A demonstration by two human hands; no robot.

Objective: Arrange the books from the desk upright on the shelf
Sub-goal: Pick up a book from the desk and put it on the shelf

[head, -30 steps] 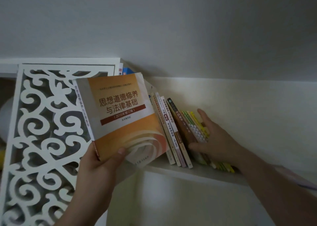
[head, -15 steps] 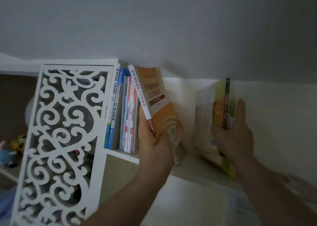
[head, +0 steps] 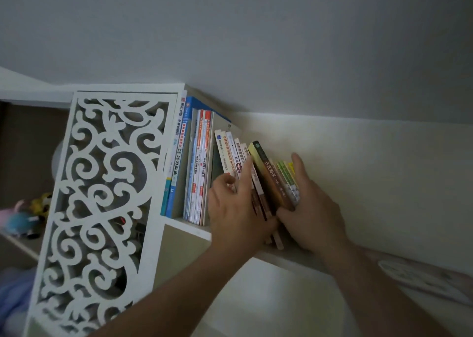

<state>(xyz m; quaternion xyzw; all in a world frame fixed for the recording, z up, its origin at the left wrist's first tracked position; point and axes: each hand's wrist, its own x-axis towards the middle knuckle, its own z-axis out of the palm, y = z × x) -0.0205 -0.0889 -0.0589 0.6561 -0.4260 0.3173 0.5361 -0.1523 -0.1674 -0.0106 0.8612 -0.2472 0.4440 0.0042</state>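
A row of books stands on the white shelf (head: 188,228). The tall ones at the left (head: 197,167) are upright. To their right a group of thinner books (head: 228,155) leans left, among them a dark brown book (head: 271,180) and thin green and yellow ones (head: 287,174). My left hand (head: 236,213) presses on the spines of the leaning group, index finger stretched up along them. My right hand (head: 311,208) lies flat against the right side of the green and yellow books, its thumb on the brown book's spine. The books' lower ends are hidden by both hands.
A white lattice panel (head: 102,183) closes the shelf's left end. Behind it, plush toys (head: 25,219) sit on a lower board. A flat printed sheet or thin book (head: 422,283) lies on the shelf at the right. Bare wall rises behind.
The orange book that my left hand held has gone into the row, and that hand now presses on the spines. My right hand has brought the right-hand books back against the row.
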